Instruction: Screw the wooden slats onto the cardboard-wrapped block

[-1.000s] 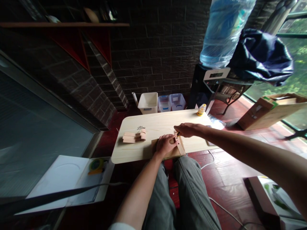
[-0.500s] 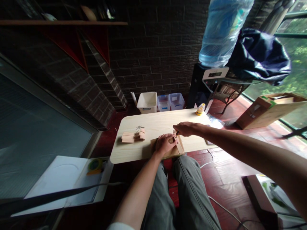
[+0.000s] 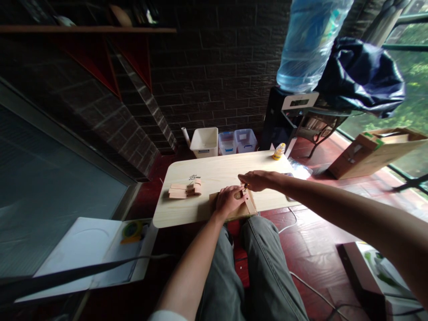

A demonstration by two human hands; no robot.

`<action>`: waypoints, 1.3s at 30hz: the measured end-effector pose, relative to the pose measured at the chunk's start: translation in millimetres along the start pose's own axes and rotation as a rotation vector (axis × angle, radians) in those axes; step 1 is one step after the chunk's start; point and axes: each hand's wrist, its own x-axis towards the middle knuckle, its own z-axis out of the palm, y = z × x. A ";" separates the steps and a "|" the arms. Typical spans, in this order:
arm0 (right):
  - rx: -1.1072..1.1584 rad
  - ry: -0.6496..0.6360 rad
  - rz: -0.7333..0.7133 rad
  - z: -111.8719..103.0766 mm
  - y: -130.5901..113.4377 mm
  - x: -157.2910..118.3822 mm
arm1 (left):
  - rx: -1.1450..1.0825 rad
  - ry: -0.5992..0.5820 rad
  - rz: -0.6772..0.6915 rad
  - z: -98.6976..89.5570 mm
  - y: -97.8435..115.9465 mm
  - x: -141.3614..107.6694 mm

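My right hand (image 3: 254,181) is closed in a fist around the handle of a small screwdriver (image 3: 246,187), mostly hidden in the palm. Its tip points down at a pale wooden strip (image 3: 250,206) with dark holes. Beneath the strip lies a wooden board (image 3: 214,203) at the table's near edge, by my knees. My left hand (image 3: 230,200) presses on the board, thumb and fingers gripping the strip's left side just below the screwdriver. Further left on the table rest joined wooden pieces (image 3: 179,191), with several small dark screws (image 3: 194,177) behind them.
On the light wooden table (image 3: 214,167) stands a yellow-capped clear bottle (image 3: 278,151) at the back right. Plastic bins (image 3: 204,142) line the brick wall. Right of them is a water dispenser (image 3: 281,118). A cardboard box (image 3: 371,154) sits on the red floor, where cables run.
My right fist has turned slightly and shifted a little to the left over the strip, exposing more of the screwdriver. My left hand stays in the same place.
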 end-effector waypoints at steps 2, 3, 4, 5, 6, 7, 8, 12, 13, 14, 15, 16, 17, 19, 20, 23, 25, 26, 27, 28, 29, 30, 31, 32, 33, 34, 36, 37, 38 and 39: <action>-0.002 -0.006 0.013 -3.3 -1.8 -0.6 | 0.002 0.002 -0.002 0.1 -0.1 0.0; -0.004 -0.009 0.022 -4.4 -2.4 -0.7 | 0.004 0.001 -0.002 0.2 -0.2 0.1; -0.006 -0.010 0.030 -5.0 -3.0 -0.7 | 0.005 0.000 -0.002 0.3 -0.3 0.2; -0.008 -0.011 0.038 -5.2 -3.4 -0.8 | 0.006 -0.001 -0.001 0.4 -0.4 0.3; -0.010 -0.012 0.044 -5.3 -3.9 -0.9 | 0.007 -0.002 0.000 0.5 -0.4 0.4; -0.011 -0.014 0.048 -5.3 -4.4 -1.1 | 0.007 -0.001 0.002 0.5 -0.5 0.5; -0.011 -0.016 0.051 -5.4 -4.8 -1.2 | 0.007 0.000 0.003 0.5 -0.5 0.6; -0.011 -0.043 0.057 -9.1 -5.4 -0.6 | 0.006 0.007 0.008 -0.3 -0.5 0.3; -0.014 -0.054 0.057 -10.6 -5.1 -0.1 | 0.005 0.007 0.011 -0.6 -0.6 0.1; -0.019 -0.067 0.055 -12.2 -4.7 0.5 | 0.005 0.006 0.014 -0.8 -0.7 -0.1; -0.026 -0.079 0.053 -13.6 -4.1 1.0 | 0.004 0.005 0.018 -1.0 -0.8 -0.2; -0.034 -0.088 0.050 -14.7 -3.5 1.4 | 0.004 0.004 0.021 -1.0 -1.0 -0.3; -0.042 -0.092 0.048 -15.4 -3.0 1.5 | 0.005 0.002 0.023 -0.9 -1.2 -0.2; -0.051 -0.087 0.046 -15.4 -2.4 1.0 | 0.008 -0.002 0.021 -0.3 -1.6 0.2; -0.053 -0.079 0.046 -14.9 -2.3 0.4 | 0.011 -0.004 0.018 0.2 -1.8 0.6; -0.059 -0.058 0.050 -13.5 -3.1 -0.6 | 0.017 -0.008 0.009 1.5 -2.3 1.4; -0.068 -0.053 0.052 -13.6 -3.9 0.7 | 0.020 -0.008 0.009 2.0 -2.7 1.4; -0.073 -0.051 0.052 -14.1 -4.2 2.0 | 0.020 -0.005 0.010 2.1 -2.9 1.2; -0.078 -0.049 0.052 -14.8 -4.5 3.7 | 0.021 -0.001 0.012 2.2 -3.1 1.0; -0.084 -0.046 0.053 -15.6 -4.7 5.4 | 0.020 0.003 0.014 2.2 -3.3 0.8; -0.091 -0.043 0.053 -16.3 -4.8 7.1 | 0.019 0.007 0.015 2.3 -3.4 0.6; -0.098 -0.038 0.054 -16.8 -4.8 8.4 | 0.019 0.009 0.017 2.3 -3.5 0.5; -0.107 -0.031 0.053 -16.8 -4.7 9.3 | 0.018 0.012 0.018 2.3 -3.5 0.5; -0.114 -0.024 0.051 -16.4 -4.5 9.5 | 0.016 0.013 0.018 2.4 -3.4 0.7; -0.121 -0.016 0.047 -15.3 -4.2 9.3 | 0.015 0.014 0.017 2.4 -3.3 0.9; -0.124 -0.007 0.042 -13.5 -3.6 8.7 | 0.013 0.014 0.017 2.3 -3.1 1.1; -0.120 0.007 0.026 -8.4 -2.0 7.1 | 0.011 0.007 0.014 2.2 -2.7 1.5; -0.115 0.012 0.016 -5.3 -0.8 6.6 | 0.010 0.002 0.013 2.1 -2.5 1.7; -0.109 0.016 0.007 -2.2 0.5 6.4 | 0.011 -0.004 0.013 1.9 -2.5 1.7; -0.103 0.019 -0.001 0.6 1.9 6.6 | 0.012 -0.008 0.013 1.9 -2.5 1.6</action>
